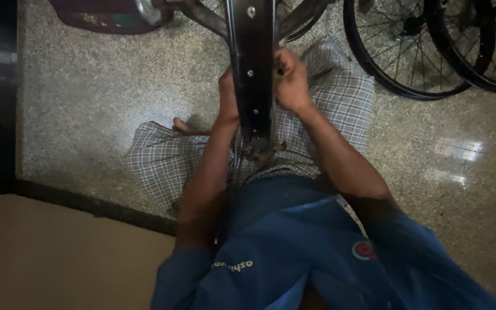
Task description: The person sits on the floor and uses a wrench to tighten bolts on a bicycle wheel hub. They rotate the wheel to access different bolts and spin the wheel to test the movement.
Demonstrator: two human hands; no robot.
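Right now both hands work on 1 black bicycle rim (252, 69), which stands edge-on between the person's knees, its lower end resting in the lap of a checked cloth (340, 97). The right hand (291, 80) is clenched on the rim's right edge, fingers curled over it; whether a small tool sits inside that grip cannot be told. The left hand (227, 95) lies against the rim's left side, mostly hidden behind it, so its grip cannot be made out. Just below the grips, the rim's inner face shows a row of pale spoke holes.

Farther out from the grip, 2 spoked wheels (409, 51) lean at the upper right on the speckled stone floor (87, 103), and a dark red object (104, 14) sits beyond the rim at upper left.

As a judgement: the rim is steadied only by the hands and lap, so a slackened right grip could let it twist or tip toward the leaning wheels, and fingers curled over the edge could get pinched.
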